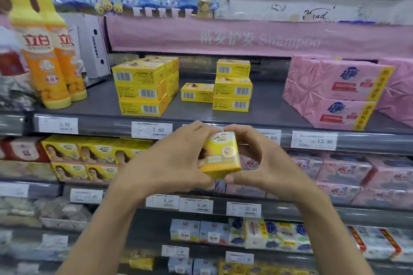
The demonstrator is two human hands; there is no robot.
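Observation:
I hold a small yellow soap box (220,155) in front of a shop shelf, just below the front edge of the grey shelf board (100,107). My left hand (176,158) grips its left side, fingers over the top and thumb underneath. On the right side, my right hand (261,158) grips it with fingers curled over the top corner and thumb at the bottom. On the shelf board stand a stack of the same yellow boxes (143,89) at left, a single box (196,92) in the middle and a second stack (232,86) at right.
Two orange detergent bottles (51,56) stand at the shelf's left and pink wrapped packs (335,91) at its right. Price tags (152,130) line the shelf edge. Lower shelves hold more yellow boxes (89,156), pink packs (357,172) and several other soaps.

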